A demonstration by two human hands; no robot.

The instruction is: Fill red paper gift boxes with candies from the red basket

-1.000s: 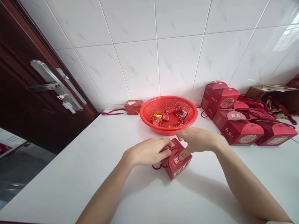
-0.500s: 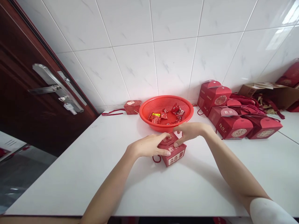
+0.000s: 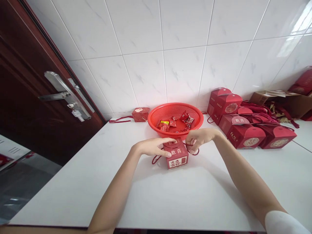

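Observation:
A small red gift box [image 3: 179,150] with white characters stands on the white table in front of the basket, its lid folded down. My left hand [image 3: 156,147] grips it from the left, thumb on the near top edge and fingers over the top. Beside its right side, my right hand [image 3: 200,139] is closed with fingers curled round the dark red cord handle [image 3: 195,152]. Another loop of the cord pokes out below my left hand. Just behind is a red plastic basket [image 3: 152,126] holding several wrapped candies [image 3: 172,123].
Several red gift boxes [image 3: 246,133] are stacked at the right, with red cords heaped behind them. Farther right is an open cardboard box [image 3: 294,102]. A small red box [image 3: 140,114] with a strap lies left of the basket. A dark door [image 3: 26,81] stands at the left.
My right hand has moved off the box top to its right side and closed on the cord. The box has turned so its front faces me more squarely; my left hand stays on it.

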